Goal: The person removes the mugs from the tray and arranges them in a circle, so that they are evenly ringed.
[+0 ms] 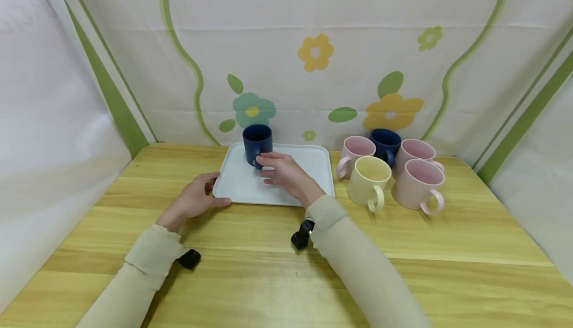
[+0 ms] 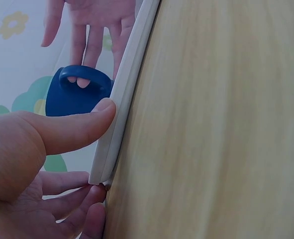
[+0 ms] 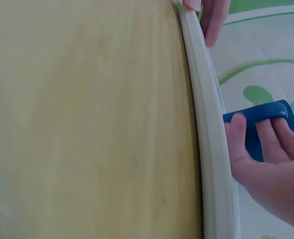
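Observation:
A dark blue mug point(image 1: 256, 141) stands upright toward the back left of a white rectangular tray point(image 1: 309, 164). My right hand point(image 1: 286, 174) is beside it, fingers loosely extended and spread, with fingertips at the handle. Through the handle loop of the blue mug point(image 2: 67, 102), fingertips show in the left wrist view. The right wrist view shows the right thumb point(image 3: 239, 134) apart from the fingers near the handle. At the tray's front left corner, my left hand point(image 1: 193, 197) holds the rim, thumb along the front edge and fingers at the left side.
Right of the tray, several mugs stand close together: a yellow mug point(image 1: 368, 181), pink mugs point(image 1: 412, 188) and another dark blue mug point(image 1: 384, 143). All sit on a wooden table point(image 1: 250, 278). A flower-printed curtain point(image 1: 277, 59) hangs behind the table.

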The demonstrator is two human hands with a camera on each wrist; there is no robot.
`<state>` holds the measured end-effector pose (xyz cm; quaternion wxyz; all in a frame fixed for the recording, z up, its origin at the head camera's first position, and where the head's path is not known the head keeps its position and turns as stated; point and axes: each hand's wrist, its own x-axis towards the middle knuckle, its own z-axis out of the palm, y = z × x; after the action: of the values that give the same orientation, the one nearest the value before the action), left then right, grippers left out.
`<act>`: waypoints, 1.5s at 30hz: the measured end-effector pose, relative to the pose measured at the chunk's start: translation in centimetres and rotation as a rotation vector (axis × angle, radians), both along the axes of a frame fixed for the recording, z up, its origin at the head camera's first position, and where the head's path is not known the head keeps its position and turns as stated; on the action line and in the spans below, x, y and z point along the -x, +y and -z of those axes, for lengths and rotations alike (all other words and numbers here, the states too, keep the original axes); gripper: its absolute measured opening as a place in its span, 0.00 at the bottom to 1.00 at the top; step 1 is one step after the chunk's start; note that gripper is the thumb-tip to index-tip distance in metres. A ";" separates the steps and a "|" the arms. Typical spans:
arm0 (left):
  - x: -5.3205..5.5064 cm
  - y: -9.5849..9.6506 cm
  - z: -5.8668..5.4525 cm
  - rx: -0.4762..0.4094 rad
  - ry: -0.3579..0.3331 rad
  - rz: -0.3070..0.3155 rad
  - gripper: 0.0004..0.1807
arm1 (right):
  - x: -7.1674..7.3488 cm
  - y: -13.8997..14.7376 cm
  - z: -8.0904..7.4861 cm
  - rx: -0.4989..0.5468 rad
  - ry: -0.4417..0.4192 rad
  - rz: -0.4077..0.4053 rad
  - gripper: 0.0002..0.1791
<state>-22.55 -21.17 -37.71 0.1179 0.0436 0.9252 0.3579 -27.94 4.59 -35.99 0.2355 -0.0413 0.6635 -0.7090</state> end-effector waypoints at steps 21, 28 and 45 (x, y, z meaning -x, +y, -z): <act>-0.4 0.2 -0.3 0.000 0.002 0.005 0.54 | -1.7 0.3 0.8 0.021 -0.013 0.113 0.17; -0.3 0.1 -0.1 0.010 0.015 0.013 0.53 | -3.1 0.7 0.5 0.035 0.001 0.089 0.14; -0.4 0.0 0.1 -0.038 0.007 0.026 0.53 | -6.5 4.5 -1.0 -0.049 0.082 0.124 0.17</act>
<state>-22.16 -21.17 -37.76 0.1182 0.0591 0.9181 0.3737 -21.45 9.13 -35.01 0.1645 -0.0232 0.6908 -0.7037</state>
